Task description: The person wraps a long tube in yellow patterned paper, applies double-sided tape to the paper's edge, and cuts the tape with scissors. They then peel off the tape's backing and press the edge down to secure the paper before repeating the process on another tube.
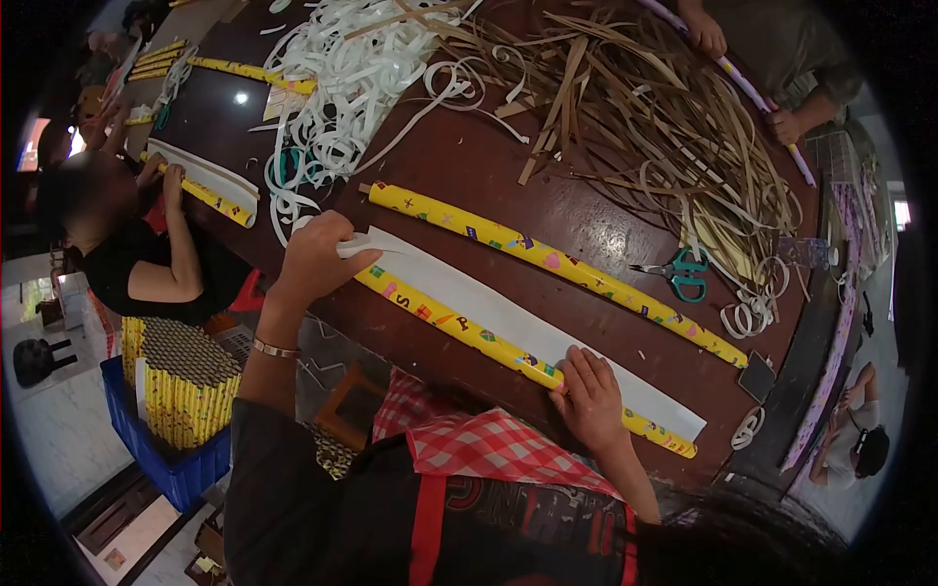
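Yellow printed paper, wound into a long slim roll, lies beneath both hands along the near edge of the table, its unwound sheet spread white side up beyond it. Pinched between thumb and fingers of the left hand is the paper at the roll's left end; the right hand is laid over the roll nearer its right end, fingers reaching onto the sheet. The step in hand looks like winding the sheet around the roll; a further turn would call for even pressure from both hands, with the edges kept square. Just beyond, a second yellow roll slants toward the table's right edge, a small dark slab at its near end and teal-handled scissors farther out. White strips heap toward the far left corner, brown strips along the far side. Left of the table's near corner, a co-worker grips another yellow roll; at the far right, another person's hands hold a purple tube. Below the left side, a blue crate holds upright yellow rolls.
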`<state>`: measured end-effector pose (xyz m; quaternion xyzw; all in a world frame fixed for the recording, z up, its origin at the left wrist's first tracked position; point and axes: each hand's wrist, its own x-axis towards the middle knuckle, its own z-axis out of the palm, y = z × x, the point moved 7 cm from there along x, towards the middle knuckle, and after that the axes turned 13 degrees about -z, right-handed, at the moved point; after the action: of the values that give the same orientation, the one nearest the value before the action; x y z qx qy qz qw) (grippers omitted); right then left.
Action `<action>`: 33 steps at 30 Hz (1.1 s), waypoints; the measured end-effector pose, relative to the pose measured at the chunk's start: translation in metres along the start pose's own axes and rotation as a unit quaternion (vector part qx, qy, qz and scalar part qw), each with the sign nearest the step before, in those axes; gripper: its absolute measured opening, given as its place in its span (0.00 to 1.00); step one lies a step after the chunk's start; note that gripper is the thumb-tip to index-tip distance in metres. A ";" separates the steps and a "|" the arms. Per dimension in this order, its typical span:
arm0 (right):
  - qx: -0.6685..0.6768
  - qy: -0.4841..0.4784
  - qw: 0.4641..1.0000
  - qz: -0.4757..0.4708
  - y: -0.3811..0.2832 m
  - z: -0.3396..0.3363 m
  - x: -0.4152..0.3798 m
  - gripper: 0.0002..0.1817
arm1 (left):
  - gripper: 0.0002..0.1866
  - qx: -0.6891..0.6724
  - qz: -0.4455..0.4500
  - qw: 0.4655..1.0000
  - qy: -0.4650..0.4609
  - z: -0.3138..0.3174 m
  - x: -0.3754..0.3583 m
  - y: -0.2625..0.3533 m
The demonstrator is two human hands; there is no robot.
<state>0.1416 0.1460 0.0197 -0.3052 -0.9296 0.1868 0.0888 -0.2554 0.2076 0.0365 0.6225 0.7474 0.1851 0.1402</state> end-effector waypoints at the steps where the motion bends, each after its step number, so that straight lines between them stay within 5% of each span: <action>1: 0.001 0.000 1.000 0.003 0.001 0.001 -0.001 0.28 | 0.19 -0.001 -0.009 1.000 0.002 0.001 -0.001 -0.003; 10: 0.006 0.000 1.000 0.001 0.000 -0.001 0.000 0.27 | 0.24 -0.007 -0.115 0.991 -0.067 -0.001 -0.015 -0.010; 20: 0.007 0.010 1.000 -0.004 0.001 0.002 -0.001 0.27 | 0.12 -0.128 -0.058 0.987 -0.085 0.009 0.007 -0.018; 22: 0.006 0.011 1.000 -0.006 0.001 0.001 -0.001 0.27 | 0.12 -0.148 -0.146 0.971 -0.118 0.013 0.015 -0.023; 33: 0.009 0.001 1.000 0.004 0.002 0.002 -0.003 0.27 | 0.10 -0.045 -0.098 0.970 -0.217 0.031 0.044 -0.020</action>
<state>0.1443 0.1452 0.0165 -0.3079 -0.9267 0.1950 0.0916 -0.2672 0.2510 0.0004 0.5642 0.7475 0.0648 0.3445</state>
